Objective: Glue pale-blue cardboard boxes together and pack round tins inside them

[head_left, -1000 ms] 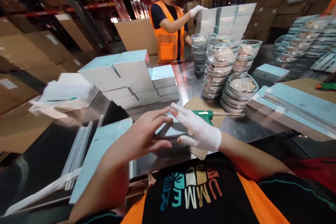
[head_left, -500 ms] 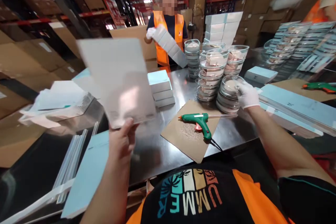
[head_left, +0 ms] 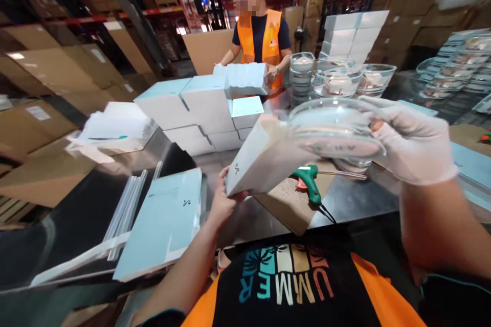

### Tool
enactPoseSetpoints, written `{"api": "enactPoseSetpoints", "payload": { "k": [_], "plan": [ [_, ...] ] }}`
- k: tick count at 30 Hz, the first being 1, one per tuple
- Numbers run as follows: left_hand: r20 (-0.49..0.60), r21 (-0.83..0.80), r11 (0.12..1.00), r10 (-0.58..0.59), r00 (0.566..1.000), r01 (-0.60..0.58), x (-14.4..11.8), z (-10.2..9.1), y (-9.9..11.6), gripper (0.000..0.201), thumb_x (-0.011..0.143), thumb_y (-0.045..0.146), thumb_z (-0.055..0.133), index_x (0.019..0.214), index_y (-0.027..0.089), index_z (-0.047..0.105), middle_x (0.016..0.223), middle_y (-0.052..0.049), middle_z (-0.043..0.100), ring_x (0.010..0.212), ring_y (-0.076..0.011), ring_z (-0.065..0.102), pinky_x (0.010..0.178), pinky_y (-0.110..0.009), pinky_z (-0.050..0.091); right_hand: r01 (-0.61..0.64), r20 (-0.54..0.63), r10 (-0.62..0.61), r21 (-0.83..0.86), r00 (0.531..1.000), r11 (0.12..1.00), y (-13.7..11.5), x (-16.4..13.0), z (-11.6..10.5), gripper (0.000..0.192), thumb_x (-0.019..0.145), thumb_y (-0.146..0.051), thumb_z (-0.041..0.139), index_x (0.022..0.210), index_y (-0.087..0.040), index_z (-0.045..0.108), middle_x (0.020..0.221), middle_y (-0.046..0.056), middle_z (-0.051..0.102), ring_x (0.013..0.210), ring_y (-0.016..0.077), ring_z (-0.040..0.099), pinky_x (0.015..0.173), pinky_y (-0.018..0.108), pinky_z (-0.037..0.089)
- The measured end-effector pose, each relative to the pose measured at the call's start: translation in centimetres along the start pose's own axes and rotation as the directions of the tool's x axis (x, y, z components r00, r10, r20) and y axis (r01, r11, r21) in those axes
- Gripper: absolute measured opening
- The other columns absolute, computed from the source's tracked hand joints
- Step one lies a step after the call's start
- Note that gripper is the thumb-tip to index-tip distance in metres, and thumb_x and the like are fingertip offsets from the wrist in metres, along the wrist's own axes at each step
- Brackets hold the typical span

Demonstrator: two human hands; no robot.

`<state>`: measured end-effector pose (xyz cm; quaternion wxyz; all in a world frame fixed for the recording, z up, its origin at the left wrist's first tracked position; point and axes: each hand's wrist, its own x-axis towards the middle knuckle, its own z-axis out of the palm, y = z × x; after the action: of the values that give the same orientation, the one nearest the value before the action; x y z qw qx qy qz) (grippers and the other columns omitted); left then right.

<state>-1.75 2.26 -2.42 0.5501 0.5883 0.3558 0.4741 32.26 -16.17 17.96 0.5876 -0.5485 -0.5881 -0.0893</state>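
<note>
Gloved, my right hand (head_left: 412,138) grips by its rim a clear glass dish (head_left: 337,130) at the open mouth of the light blue box (head_left: 264,161) pinched in my left hand (head_left: 222,199); probably smooth, slippery, fragile.

I note a clear, glossy plastic dish (head_left: 337,130), a matt pale card box (head_left: 261,163), a thin white cloth glove (head_left: 414,138), a polished reflective metal table (head_left: 356,196), and rough brown cardboard (head_left: 287,204) under the green plastic glue gun (head_left: 310,184).

Steel table (head_left: 345,199), cardboard sheet (head_left: 286,202), stacked boxes (head_left: 199,112)
</note>
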Motion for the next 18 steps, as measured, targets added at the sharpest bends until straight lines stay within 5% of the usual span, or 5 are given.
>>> {"api": "enactPoseSetpoints", "payload": {
  "k": [4,7,10,13,18],
  "plan": [
    [0.142,-0.014,1.0,-0.009,0.99,0.011,-1.3,0.6,-2.7,0.097,0.055,0.044,0.103,0.138,0.028,0.054,0.137,-0.011,0.065,0.114,-0.0287,0.07,0.094,-0.04,0.061,0.197,0.442,-0.19,0.031,0.877,0.98,-4.4,-0.7,3.2,0.01,0.101,-0.032,0.072,0.098,-0.026,0.08,0.102,0.007,0.079,0.111,0.0278,0.075,0.1,0.048,0.061],
    [0.232,0.122,0.992,-0.004,0.973,-0.025,-2.1,0.7,-4.1,0.09,0.051,0.045,0.105,0.127,0.022,0.062,0.138,-0.015,0.065,0.128,-0.0354,0.066,0.11,-0.05,0.055,0.235,0.472,-0.189,-0.04,0.861,0.971,-4.3,-1.8,6.3,0.03,0.094,-0.031,0.077,0.124,-0.026,0.075,0.139,0.014,0.071,0.138,0.0364,0.064,0.117,0.062,0.053],
    [0.227,0.241,0.969,-0.106,0.968,0.049,-2.7,0.2,-5.0,0.091,0.054,0.043,0.105,0.13,0.019,0.061,0.137,-0.018,0.066,0.128,-0.0382,0.066,0.113,-0.056,0.053,0.041,0.342,-0.084,0.131,0.936,0.99,-2.3,-4.5,8.5,0.069,0.096,-0.051,0.078,0.158,-0.034,0.053,0.169,0.012,0.049,0.156,0.0369,0.05,0.127,0.062,0.046],
    [0.23,0.289,0.957,-0.109,0.967,0.04,-3.1,-0.5,-5.3,0.104,0.061,0.041,0.102,0.149,0.021,0.051,0.139,-0.018,0.066,0.13,-0.0388,0.066,0.111,-0.058,0.054,-0.205,0.278,0.124,0.283,0.952,0.937,0.6,-8.6,10.3,0.086,0.092,-0.075,0.072,0.164,-0.035,0.046,0.174,0.013,0.043,0.155,0.0375,0.052,0.126,0.061,0.046],
    [0.173,0.201,0.926,0.286,0.943,-0.318,-2.2,-0.2,-3.1,0.109,0.07,0.062,0.095,0.16,0.025,0.046,0.151,-0.019,0.06,0.145,-0.0398,0.056,0.118,-0.056,0.049,-0.436,0.377,0.318,0.285,0.87,0.854,2.6,-12.9,14.4,0.095,0.078,-0.086,0.077,0.15,-0.025,0.063,0.167,0.017,0.052,0.159,0.0397,0.045,0.13,0.059,0.041]
  ]
}}
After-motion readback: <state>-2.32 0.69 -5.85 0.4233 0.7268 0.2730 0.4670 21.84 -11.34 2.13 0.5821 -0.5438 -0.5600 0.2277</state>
